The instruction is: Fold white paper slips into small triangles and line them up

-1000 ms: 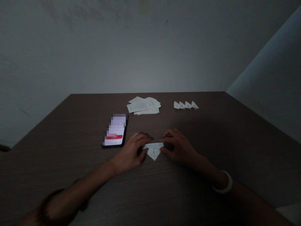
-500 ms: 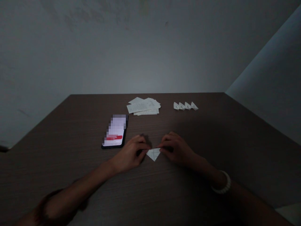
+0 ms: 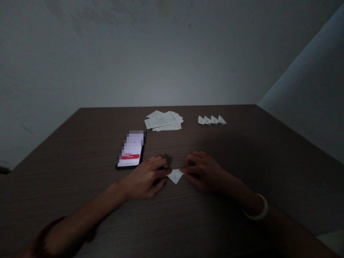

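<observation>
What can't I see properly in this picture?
All in the head view:
Folded paper: the left hand and right hand cover its upper corners.
Print on that paper: too small and dim to read.
Phone: square blocks blur most of its screen.
Paper stack: top sheets hide most of the lower ones.
Dark thing at far left: cut off by the picture's left edge.

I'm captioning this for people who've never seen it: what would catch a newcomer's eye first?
Probably the lit phone, its screen bright on the dark table, left of the hands. Next, the small folded paper between the left hand and right hand, coming to a point toward the viewer.
</observation>
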